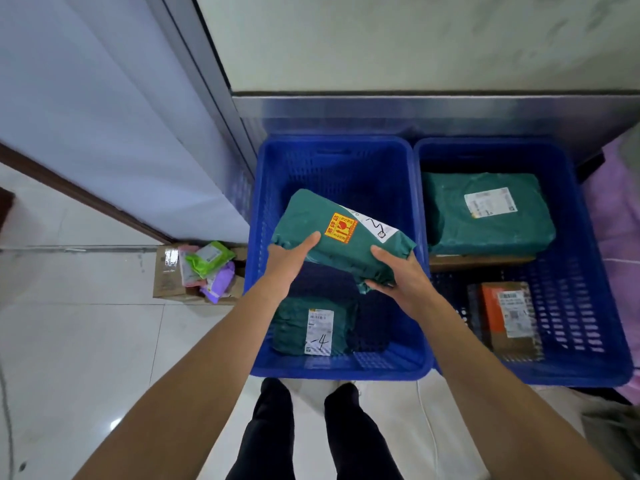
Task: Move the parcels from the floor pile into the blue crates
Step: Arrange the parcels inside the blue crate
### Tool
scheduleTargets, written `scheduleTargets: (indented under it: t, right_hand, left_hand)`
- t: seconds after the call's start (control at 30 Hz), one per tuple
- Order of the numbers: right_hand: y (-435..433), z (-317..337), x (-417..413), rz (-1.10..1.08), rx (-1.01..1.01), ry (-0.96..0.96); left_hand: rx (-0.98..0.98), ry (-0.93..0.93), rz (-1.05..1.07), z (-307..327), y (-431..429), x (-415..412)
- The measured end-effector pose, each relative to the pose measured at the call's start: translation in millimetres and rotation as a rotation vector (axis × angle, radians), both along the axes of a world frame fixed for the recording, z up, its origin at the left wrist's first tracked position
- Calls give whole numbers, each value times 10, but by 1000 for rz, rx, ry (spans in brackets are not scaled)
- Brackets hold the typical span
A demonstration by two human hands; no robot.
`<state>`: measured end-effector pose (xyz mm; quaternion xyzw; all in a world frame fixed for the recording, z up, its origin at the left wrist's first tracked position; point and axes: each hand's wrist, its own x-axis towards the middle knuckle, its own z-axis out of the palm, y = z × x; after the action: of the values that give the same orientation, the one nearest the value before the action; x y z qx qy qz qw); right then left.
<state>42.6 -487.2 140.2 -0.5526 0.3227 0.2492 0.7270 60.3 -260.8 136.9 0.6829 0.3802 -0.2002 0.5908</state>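
A green parcel (341, 233) is gripped by left hand (292, 259) and right hand (398, 277) over the partly filled blue crates (329, 139). A floor pile (204, 271) is left, centre-left.

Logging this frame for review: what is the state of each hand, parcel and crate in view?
Held green parcel: tilted, aloft over left crate.
Left hand: grips its left end.
Right hand: grips its right end.
Left crate: holds small green parcel, lying flat.
Right crate: holds large green parcel and orange box.
Floor pile: several parcels beside left crate, untouched.
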Motion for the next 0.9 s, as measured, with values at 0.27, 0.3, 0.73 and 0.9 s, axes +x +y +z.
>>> scheduleTargets:
  t: [0.27,0.3,0.73,0.9]
  right_hand:
    - [79,-839,381,251,-121,60]
    - [109,-970,405,267,-134,72]
    - [597,-2455,380,270,-283,271]
    - [704,-2736,155,368,-388,168]
  left_hand:
    - [126,-36,-135,-978,317,272]
    - [117,-13,-150,-1130,336,302]
    - [386,244,-280,-2538,407,255]
    - [438,349,-397,-2811,390,45]
